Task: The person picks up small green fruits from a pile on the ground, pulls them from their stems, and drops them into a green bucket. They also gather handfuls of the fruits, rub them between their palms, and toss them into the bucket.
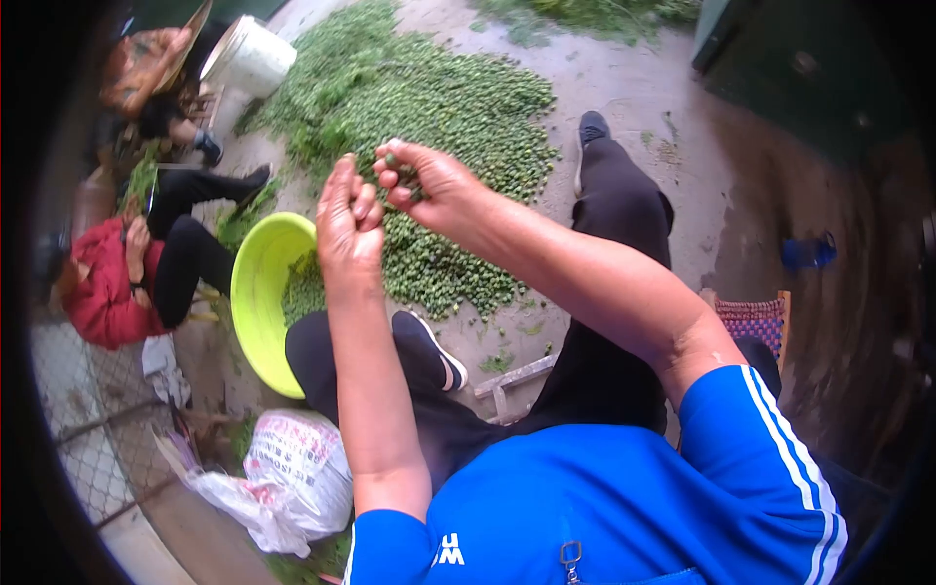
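Observation:
My right hand (426, 181) is curled round a few small round green fruits (392, 159), which show between thumb and fingers. Close beside it, my left hand (351, 219) is raised with its fingers drawn together and some fingertips bent in; whether anything sits in them is hidden. Both hands hang over a wide pile of the same green fruits (468, 112) spread on the floor. Below and left of my left hand, a yellow-green basin (255, 292) stands tilted, with green fruits (304, 290) inside it.
Two people sit at the left, one in a red top (107, 283), one higher up with an orange patterned sleeve (146, 68). A white bucket (249, 58) stands by the pile. A printed white sack (297, 468) is near my left elbow; a woven stool (756, 322) lies right.

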Motion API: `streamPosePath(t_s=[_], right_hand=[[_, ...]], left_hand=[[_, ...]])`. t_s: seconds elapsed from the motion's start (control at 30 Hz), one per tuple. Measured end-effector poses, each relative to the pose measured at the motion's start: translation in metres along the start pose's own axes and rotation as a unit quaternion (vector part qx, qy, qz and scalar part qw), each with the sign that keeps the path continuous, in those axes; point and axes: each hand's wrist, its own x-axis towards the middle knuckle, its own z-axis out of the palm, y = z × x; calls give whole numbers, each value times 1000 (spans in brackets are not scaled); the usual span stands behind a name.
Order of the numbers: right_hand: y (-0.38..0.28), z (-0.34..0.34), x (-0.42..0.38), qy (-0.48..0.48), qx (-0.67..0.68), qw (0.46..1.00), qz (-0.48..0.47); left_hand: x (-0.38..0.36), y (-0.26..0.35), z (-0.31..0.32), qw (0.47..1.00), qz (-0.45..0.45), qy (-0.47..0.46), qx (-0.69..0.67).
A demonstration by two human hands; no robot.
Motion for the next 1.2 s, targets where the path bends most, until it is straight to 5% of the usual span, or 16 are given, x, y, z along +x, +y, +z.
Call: streamPosePath(t_s=[0.2,0.27,0.33,0.47,0.6,0.67,0.7,0.8,1.0,1.13,1.2], right_hand=[[3,1,9,26,17,997,-76],[-6,1,1,-66,32,994,-85],[-16,-7,9,-74,33,997,4],[-28,-14,12,-81,126,989,-12],[-31,-15,10,-247,188,943,-120],[-46,5,-6,-31,52,992,-109],[-48,15,-13,-35,140,985,-94],[-53,17,-20,-29,104,989,-104],[-49,17,-26,-88,105,986,-95],[-44,20,-32,-91,-59,988,-112],[-38,19,-33,-129,-331,916,-188]], left_hand=[[-4,-6,126,988,55,-109,91],[-15,-29,170,971,26,-193,136],[-16,-52,196,949,-57,-278,136],[-24,-63,198,943,-143,-291,74],[-35,-32,135,953,-123,-270,-70],[-44,-14,101,965,-112,-223,-79],[-50,-8,86,975,-98,-187,-62],[-68,-2,47,992,-58,-107,-34],[-57,-33,-1,977,-158,-72,-126],[-45,-46,5,978,-166,-39,-124],[-48,-48,27,982,-156,62,-87]])
